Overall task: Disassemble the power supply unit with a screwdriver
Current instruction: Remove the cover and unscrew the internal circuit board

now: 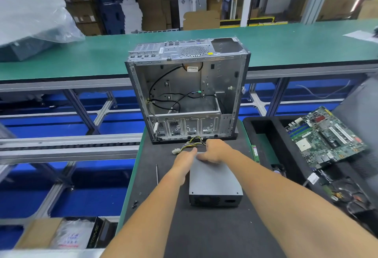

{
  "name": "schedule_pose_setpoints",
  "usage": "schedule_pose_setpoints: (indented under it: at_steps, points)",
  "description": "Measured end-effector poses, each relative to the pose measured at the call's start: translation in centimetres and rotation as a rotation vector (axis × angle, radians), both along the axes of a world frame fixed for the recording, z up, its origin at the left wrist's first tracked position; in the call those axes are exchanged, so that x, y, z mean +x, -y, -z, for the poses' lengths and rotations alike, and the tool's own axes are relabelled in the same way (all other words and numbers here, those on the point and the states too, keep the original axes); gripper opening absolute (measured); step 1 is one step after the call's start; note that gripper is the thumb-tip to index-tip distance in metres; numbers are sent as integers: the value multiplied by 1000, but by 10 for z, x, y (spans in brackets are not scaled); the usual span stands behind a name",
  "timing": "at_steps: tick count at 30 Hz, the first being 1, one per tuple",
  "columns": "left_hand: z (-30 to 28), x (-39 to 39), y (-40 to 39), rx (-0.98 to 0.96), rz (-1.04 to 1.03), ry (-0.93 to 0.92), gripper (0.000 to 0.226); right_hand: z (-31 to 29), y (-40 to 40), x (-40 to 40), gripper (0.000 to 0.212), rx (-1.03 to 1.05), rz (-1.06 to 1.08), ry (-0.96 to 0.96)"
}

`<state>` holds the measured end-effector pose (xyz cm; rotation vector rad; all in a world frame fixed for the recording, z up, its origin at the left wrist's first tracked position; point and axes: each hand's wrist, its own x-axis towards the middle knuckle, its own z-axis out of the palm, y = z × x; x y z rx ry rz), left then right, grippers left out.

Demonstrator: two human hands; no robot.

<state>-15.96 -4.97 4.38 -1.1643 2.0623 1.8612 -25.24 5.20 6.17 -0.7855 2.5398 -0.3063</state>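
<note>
A grey metal power supply unit lies flat on the dark mat, fan grille facing me. Its bundle of yellow and black wires with a white plug trails off the far end toward the case. My left hand rests on the unit's far left corner, fingers curled over the edge. My right hand lies on the far top edge, fingers bent over it and thumb on the lid. A thin metal screwdriver shaft lies on the mat left of the unit, apart from both hands.
An emptied computer case stands open just beyond the unit. A motherboard lies in a black foam tray on the right, with a memory stick at its edge. Small screws sit near the mat's left edge. Cardboard box lower left.
</note>
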Motion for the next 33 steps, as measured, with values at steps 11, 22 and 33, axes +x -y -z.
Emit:
schedule_pose_setpoints:
  at_steps: [11,22,33]
  points:
    - [6,-7,5,-287,183,-58,1,-12,-2,-9,19,34,-30,63]
    - [26,1,-3,60,-143,132,72,18,-58,-7,52,-279,774,486]
    - [28,0,-5,249,-138,130,77,25,-54,0,16,-475,918,726]
